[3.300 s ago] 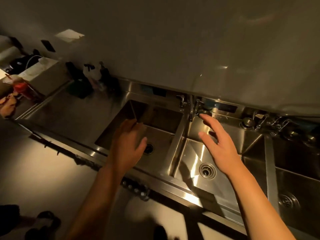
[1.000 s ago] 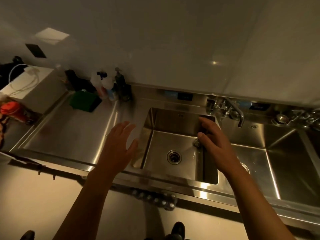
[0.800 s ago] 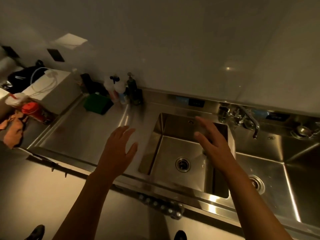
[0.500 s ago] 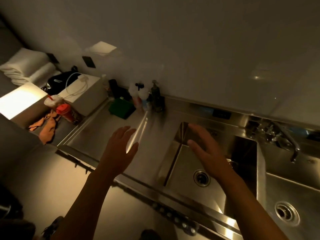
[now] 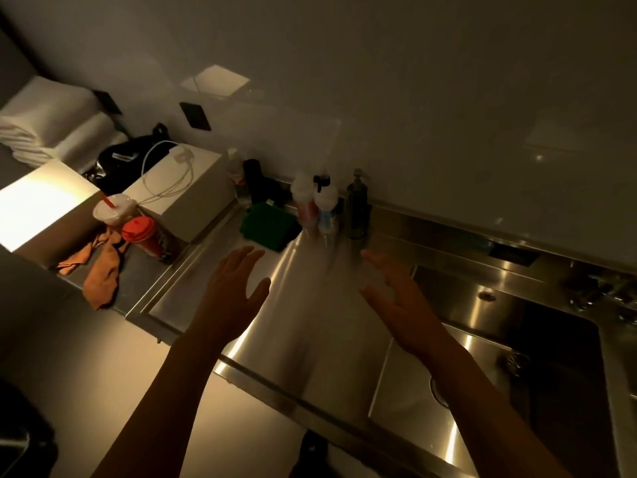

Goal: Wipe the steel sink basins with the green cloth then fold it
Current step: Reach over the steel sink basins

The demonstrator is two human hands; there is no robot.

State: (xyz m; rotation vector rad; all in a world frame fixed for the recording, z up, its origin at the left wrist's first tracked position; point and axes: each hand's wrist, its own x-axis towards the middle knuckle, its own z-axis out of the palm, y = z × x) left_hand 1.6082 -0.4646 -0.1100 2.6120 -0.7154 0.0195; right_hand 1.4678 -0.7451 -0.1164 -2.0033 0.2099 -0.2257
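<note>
While the left hand (image 5: 234,298) and right hand (image 5: 396,298) hover with fingers spread, gripping nothing, the cloth (image 5: 269,224) lies untouched just beyond the left hand, and the basin (image 5: 482,305) beside the right hand shows no wiping, so I judge the whole task outstanding.

Dim, warm light — plain glossy wall (image 5: 396,91) with a dark socket (image 5: 195,115), pale floor (image 5: 86,360) below.

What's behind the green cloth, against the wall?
A dark container and a clear bottle stand behind the green cloth. The cloth covers the container's foot, so whether they touch cannot be seen.
</note>
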